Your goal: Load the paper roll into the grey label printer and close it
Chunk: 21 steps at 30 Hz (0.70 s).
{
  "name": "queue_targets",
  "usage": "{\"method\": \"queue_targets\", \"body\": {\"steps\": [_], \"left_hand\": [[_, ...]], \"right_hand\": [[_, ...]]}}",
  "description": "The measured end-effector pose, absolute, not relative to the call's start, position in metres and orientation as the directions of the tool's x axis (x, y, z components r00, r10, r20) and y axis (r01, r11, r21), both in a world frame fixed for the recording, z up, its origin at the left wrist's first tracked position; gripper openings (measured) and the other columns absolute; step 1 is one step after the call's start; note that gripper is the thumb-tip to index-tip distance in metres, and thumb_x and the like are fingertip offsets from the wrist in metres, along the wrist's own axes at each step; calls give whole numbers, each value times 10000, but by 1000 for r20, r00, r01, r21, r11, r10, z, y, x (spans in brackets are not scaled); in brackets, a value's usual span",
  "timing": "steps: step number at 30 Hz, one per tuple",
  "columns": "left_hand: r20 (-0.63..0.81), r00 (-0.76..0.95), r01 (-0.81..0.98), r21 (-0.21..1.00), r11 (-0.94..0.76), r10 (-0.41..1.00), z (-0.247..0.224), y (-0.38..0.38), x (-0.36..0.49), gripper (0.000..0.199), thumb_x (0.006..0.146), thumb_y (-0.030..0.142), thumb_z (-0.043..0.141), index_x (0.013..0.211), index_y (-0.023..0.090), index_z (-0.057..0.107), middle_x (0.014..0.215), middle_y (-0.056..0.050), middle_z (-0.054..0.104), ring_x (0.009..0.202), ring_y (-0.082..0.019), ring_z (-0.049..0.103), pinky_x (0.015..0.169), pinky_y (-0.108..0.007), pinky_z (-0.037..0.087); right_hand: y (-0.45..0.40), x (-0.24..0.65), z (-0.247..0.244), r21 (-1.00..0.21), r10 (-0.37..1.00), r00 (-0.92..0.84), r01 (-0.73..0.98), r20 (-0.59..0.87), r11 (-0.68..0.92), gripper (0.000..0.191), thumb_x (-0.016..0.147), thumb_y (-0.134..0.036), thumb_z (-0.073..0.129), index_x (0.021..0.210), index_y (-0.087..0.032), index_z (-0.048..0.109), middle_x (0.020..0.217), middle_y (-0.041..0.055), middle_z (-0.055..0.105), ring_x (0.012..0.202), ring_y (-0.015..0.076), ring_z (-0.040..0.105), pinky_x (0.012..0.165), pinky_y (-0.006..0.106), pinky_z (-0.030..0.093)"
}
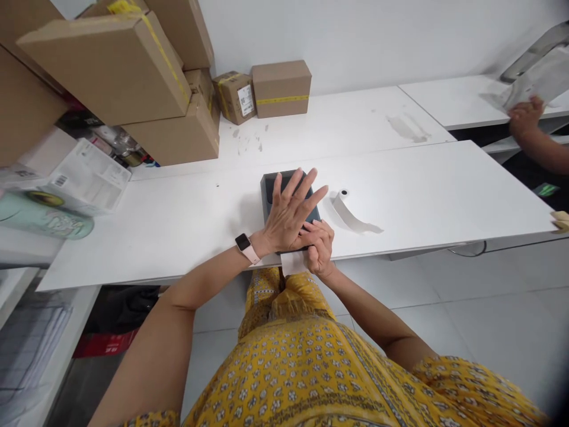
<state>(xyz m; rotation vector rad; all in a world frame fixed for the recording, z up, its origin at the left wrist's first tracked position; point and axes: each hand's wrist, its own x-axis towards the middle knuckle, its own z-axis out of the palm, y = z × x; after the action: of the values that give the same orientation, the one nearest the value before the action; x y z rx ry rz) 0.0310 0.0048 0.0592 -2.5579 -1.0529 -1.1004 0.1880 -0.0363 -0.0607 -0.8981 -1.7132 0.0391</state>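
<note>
A dark, boxy device stands on the white table close to its front edge. My left hand, with a watch on the wrist, lies over its top with the fingers spread. At the device's lower right side is my right hand, its fingers curled and pressed together near my left thumb; what they hold, if anything, is hidden. A piece of white paper sticks out below my hands over the table edge. Right of the device sits a small white paper roll, its loose end unrolled toward the front.
Cardboard boxes are stacked at the left, two smaller ones against the wall. A green bottle lies beside a white box. At the far right, another person's hand touches a pale plastic bag.
</note>
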Motion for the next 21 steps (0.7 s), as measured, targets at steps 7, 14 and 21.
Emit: {"method": "queue_targets", "body": {"steps": [7,14,21], "left_hand": [[689,350,672,287,-682,635,63,12,29,756,992,688,393,1599,239,445,1724,-123,392,1644,-345,225,1333,-577,61],[392,-509,330,911,-247,767,2,-110,35,554,1052,521,457,1538,257,433,1643,-141,450,1509,-280,445,1221,-465,376],[-205,-130,-37,979,202,970,-31,-158,37,369,891,582,717,860,217,677,794,2,646,751,-161,570,725,-291,458]], "right_hand": [[-34,190,-59,-488,597,-60,514,800,705,530,1046,-504,288,1191,-312,760,1194,80,772,1245,326,670,1140,634,455],[-45,197,-23,-558,640,-112,391,760,732,480,1094,-442,295,1308,-308,703,1301,64,767,1302,298,665,1129,574,464],[-43,190,-16,-603,631,21,324,775,729,455,1107,-431,315,1209,-317,744,1180,42,814,1201,286,715,1064,546,486]]}}
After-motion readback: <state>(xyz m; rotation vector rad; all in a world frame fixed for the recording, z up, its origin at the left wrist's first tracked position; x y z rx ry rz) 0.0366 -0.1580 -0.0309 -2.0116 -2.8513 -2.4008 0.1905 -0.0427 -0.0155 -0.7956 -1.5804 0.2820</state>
